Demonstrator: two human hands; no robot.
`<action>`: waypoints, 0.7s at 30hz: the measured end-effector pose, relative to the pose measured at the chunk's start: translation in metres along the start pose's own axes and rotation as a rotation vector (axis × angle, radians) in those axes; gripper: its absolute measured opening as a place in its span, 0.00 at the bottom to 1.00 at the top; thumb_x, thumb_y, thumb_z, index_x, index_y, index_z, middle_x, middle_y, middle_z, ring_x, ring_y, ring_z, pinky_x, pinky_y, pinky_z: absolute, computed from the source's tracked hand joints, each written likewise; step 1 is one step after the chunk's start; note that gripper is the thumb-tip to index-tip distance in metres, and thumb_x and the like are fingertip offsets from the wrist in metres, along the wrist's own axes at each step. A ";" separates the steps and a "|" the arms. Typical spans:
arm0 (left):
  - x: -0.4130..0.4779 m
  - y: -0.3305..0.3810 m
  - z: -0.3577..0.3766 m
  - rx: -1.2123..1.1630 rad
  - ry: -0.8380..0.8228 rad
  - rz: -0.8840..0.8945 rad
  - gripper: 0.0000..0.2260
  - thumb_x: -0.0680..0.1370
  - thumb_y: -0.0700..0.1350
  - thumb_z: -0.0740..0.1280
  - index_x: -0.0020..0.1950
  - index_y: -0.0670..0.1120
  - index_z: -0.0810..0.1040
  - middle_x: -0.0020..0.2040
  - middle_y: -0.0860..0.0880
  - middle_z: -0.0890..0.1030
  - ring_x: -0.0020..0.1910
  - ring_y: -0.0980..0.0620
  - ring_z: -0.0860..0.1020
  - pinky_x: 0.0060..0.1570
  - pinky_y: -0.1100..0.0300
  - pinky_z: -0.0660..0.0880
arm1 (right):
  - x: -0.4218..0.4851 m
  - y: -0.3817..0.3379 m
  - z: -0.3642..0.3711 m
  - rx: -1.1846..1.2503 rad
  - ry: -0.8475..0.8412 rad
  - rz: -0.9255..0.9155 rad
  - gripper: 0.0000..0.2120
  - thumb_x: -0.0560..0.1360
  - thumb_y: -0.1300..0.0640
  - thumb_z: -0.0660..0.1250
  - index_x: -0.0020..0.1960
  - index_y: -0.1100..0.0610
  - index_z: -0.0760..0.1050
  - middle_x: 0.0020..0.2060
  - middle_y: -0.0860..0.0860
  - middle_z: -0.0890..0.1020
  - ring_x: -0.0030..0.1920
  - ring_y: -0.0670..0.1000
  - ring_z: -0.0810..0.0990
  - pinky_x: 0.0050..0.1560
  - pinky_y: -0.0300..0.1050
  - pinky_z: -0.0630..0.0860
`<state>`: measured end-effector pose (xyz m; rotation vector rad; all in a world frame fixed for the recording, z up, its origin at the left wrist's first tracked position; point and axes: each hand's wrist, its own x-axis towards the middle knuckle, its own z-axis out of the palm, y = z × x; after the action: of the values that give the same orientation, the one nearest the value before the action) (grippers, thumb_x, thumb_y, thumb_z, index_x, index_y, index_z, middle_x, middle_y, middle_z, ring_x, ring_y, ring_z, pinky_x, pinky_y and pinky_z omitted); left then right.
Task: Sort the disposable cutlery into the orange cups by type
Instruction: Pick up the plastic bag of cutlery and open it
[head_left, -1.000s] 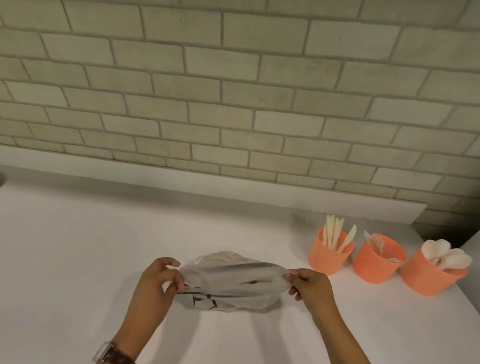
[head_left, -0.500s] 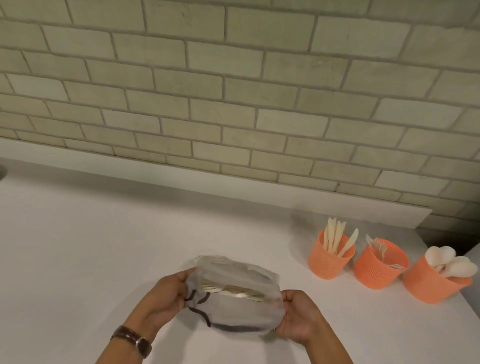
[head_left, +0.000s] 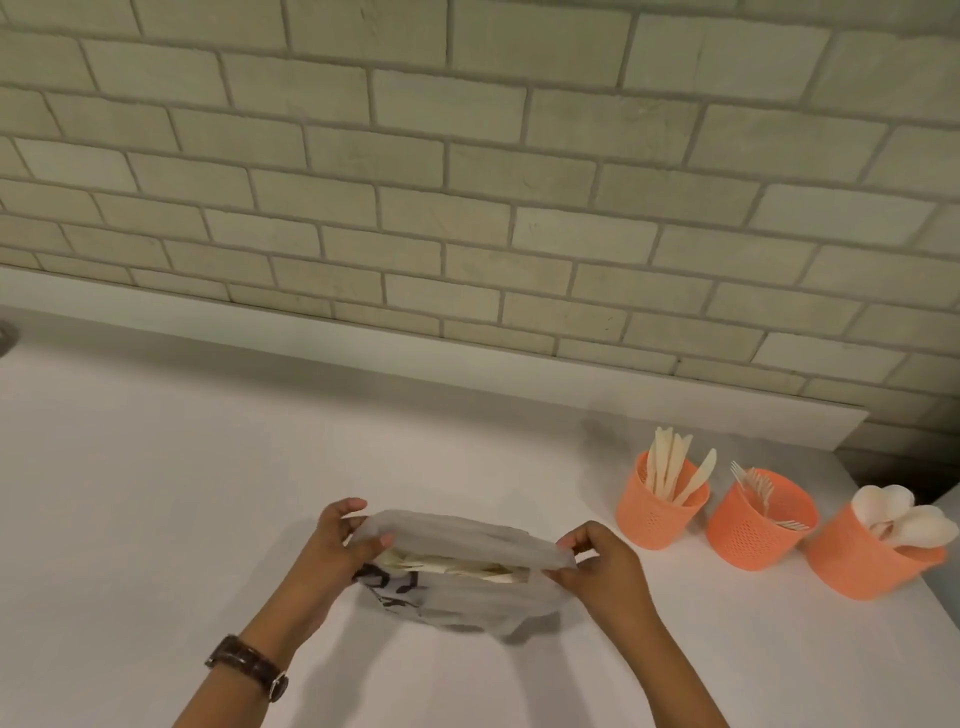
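Note:
A translucent white plastic bag (head_left: 467, 597) with black print rests on the white counter (head_left: 156, 493). My left hand (head_left: 337, 551) pinches its left rim and my right hand (head_left: 602, 566) pinches its right rim, holding the mouth apart. Pale cutlery (head_left: 452, 564) shows inside the opening. Three orange perforated cups stand in a row to the right: the left cup (head_left: 660, 514) holds knives, the middle cup (head_left: 753, 535) holds forks, and the right cup (head_left: 867, 561) holds spoons.
A pale brick wall (head_left: 467, 208) with a white ledge (head_left: 467, 364) runs behind the counter. The counter's right edge passes just beyond the spoon cup. A dark wristwatch (head_left: 249, 667) sits on my left wrist.
The bag was stretched flat, then bunched between both hands; now its mouth is pulled apart and the cutlery inside shows. The view has tilted slightly.

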<state>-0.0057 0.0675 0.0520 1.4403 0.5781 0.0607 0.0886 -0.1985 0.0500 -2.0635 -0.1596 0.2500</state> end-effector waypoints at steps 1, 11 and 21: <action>0.000 -0.001 -0.003 0.077 0.036 0.075 0.21 0.64 0.45 0.76 0.51 0.54 0.69 0.55 0.44 0.76 0.45 0.46 0.78 0.43 0.55 0.76 | 0.000 0.001 -0.001 -0.084 0.066 -0.024 0.11 0.64 0.63 0.75 0.34 0.52 0.74 0.39 0.49 0.81 0.28 0.42 0.73 0.32 0.33 0.67; -0.009 -0.016 -0.004 1.279 0.085 0.489 0.34 0.68 0.29 0.60 0.68 0.57 0.68 0.63 0.52 0.69 0.52 0.54 0.68 0.45 0.63 0.74 | -0.003 -0.012 -0.003 0.307 -0.161 0.339 0.06 0.74 0.68 0.66 0.41 0.64 0.80 0.22 0.53 0.78 0.20 0.47 0.73 0.24 0.39 0.75; -0.013 -0.011 0.005 0.884 -0.254 0.118 0.37 0.71 0.28 0.58 0.76 0.51 0.51 0.66 0.52 0.60 0.59 0.51 0.70 0.52 0.66 0.75 | -0.009 0.003 0.018 1.184 -0.355 0.833 0.12 0.77 0.69 0.55 0.57 0.74 0.70 0.51 0.68 0.78 0.37 0.67 0.83 0.32 0.63 0.80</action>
<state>-0.0182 0.0566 0.0462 2.2952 0.3063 -0.3194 0.0755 -0.1867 0.0397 -0.7878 0.5398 0.9520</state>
